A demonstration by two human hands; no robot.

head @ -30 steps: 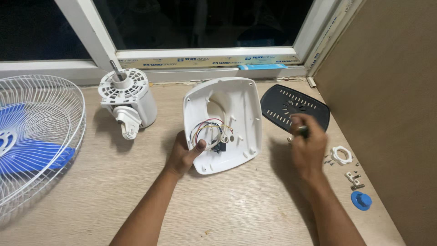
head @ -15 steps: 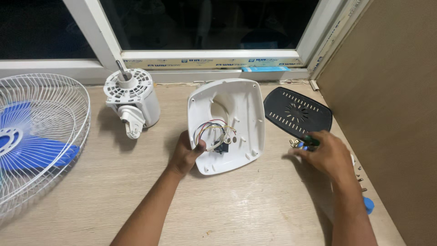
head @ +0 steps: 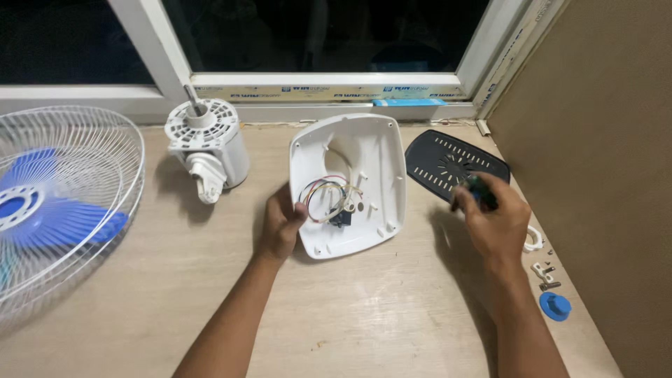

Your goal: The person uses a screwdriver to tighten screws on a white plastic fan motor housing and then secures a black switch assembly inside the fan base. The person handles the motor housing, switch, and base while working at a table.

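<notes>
A white plastic fan housing [head: 364,157] lies open side up on the wooden tabletop, with a loop of coloured wires [head: 323,198] and a small dark part inside it. My left hand [head: 280,227] grips the housing's lower left edge. My right hand [head: 493,220] hovers to the right of the housing, closed on a small dark green-tipped tool [head: 479,190]. Just behind that hand lies a black slotted cover plate [head: 448,162].
A white fan motor [head: 206,148] stands at the back left. A white wire grille with blue blades [head: 56,203] lies at the far left. Small white parts [head: 534,241], screws and a blue knob [head: 555,306] sit along the brown wall at right. A window frame runs behind.
My right hand moved down to the small parts at the right, then came back up toward the black plate with the tool in it. My left hand stayed on the housing.
</notes>
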